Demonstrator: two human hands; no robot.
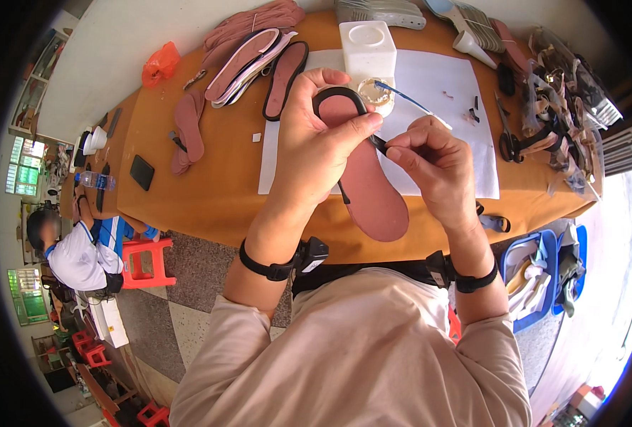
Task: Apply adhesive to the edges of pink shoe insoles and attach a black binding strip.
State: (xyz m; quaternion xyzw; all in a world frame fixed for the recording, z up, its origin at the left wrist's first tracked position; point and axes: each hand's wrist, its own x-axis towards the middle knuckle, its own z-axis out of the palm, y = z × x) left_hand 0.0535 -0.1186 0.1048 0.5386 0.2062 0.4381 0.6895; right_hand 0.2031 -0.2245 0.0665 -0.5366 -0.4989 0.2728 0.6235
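Observation:
A pink shoe insole (378, 196) is held up over the front of the table, its heel end toward me. My left hand (323, 135) is closed around its far end, thumb on top, where a black strip (359, 99) runs along the rim. With pinched fingertips my right hand (433, 164) grips the loose part of that black strip (378, 144) at the insole's right edge. Part of the strip also shows along the left edge, beside my left wrist. Just beyond my hands stands an open tub of pale paste (381, 107) with a blue-handled brush (410, 98) across it.
White paper (458, 85) covers the table's middle, with a white plastic container (367, 50) on it. Insole stacks (245, 67) lie left; scissors (507, 135) and bagged straps (561, 107) lie right. Blue baskets (533, 285) stand below right. A seated person (81, 252) is far left.

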